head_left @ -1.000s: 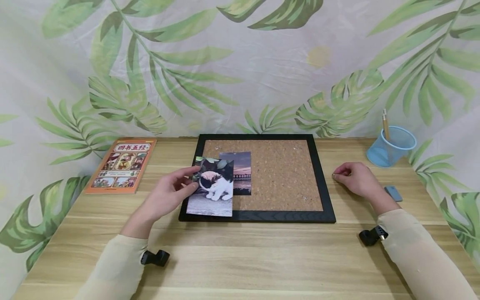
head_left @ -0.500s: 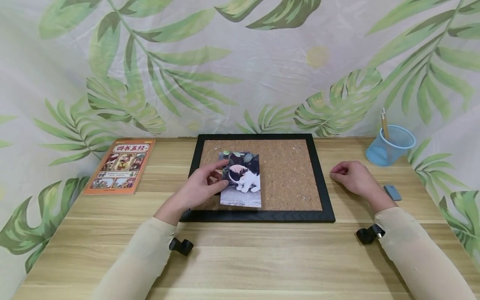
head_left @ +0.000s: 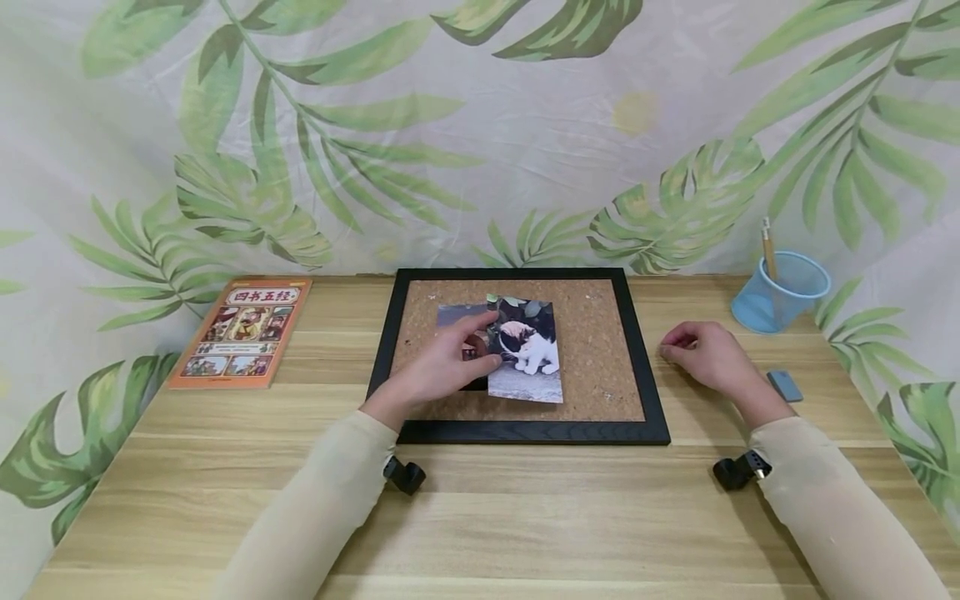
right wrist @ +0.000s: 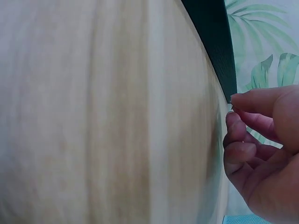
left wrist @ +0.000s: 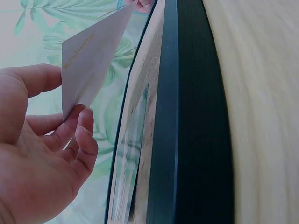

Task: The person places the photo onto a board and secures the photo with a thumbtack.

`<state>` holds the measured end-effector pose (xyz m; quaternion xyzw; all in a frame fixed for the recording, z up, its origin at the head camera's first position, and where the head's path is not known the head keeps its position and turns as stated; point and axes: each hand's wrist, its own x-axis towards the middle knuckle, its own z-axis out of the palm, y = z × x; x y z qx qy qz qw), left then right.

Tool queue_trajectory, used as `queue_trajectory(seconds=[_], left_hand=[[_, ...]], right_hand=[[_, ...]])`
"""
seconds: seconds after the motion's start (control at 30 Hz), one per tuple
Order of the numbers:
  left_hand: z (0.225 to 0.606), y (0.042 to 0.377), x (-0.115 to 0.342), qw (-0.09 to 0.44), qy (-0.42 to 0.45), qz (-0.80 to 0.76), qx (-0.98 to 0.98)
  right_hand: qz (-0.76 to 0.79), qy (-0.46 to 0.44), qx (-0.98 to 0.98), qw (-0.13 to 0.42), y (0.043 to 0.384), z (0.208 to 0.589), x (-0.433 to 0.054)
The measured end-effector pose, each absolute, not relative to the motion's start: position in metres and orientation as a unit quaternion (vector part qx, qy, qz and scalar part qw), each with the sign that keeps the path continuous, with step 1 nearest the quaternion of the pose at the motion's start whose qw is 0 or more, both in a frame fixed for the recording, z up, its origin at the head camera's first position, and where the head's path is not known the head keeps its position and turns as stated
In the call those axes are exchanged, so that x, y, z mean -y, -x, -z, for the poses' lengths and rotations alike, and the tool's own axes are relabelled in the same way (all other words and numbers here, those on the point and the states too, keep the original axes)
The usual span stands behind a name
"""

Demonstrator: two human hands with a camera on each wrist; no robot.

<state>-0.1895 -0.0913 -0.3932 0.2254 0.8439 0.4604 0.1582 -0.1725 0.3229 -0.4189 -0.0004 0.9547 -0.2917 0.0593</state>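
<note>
My left hand (head_left: 448, 357) pinches the left edge of a photo of a black-and-white kitten (head_left: 534, 354) between thumb and fingers. Held over the corkboard (head_left: 600, 358), the photo shows its pale back in the left wrist view, tilted above the board. Behind it and my hand, a photo of a pier at dusk (head_left: 459, 314) lies on the cork, largely hidden. To the right of the frame, my right hand (head_left: 703, 358) has thumb and fingertips drawn together. In the right wrist view they pinch a tiny pin-like thing (right wrist: 232, 108), mostly covered by the fingers.
The board has a raised black frame (head_left: 532, 432), and small clear pins sit near its corners. An orange book (head_left: 243, 333) lies at the left. A blue mesh pencil cup (head_left: 780, 292) and a small blue-grey block (head_left: 784, 385) stand at the right.
My left hand has carried the kitten photo rightward from the board's left edge, past the pier photo, toward the middle of the cork. The right hand has stayed nearly still.
</note>
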Motion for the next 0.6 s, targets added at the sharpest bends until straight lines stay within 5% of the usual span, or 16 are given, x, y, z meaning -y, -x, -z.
queue_trajectory(seconds=[0.6], left_hand=[[0.406,0.212,0.041,0.166,-0.233,-0.409,-0.867]], right_hand=[[0.369,-0.016,-0.926,0.075,0.163,0.412,-0.315]])
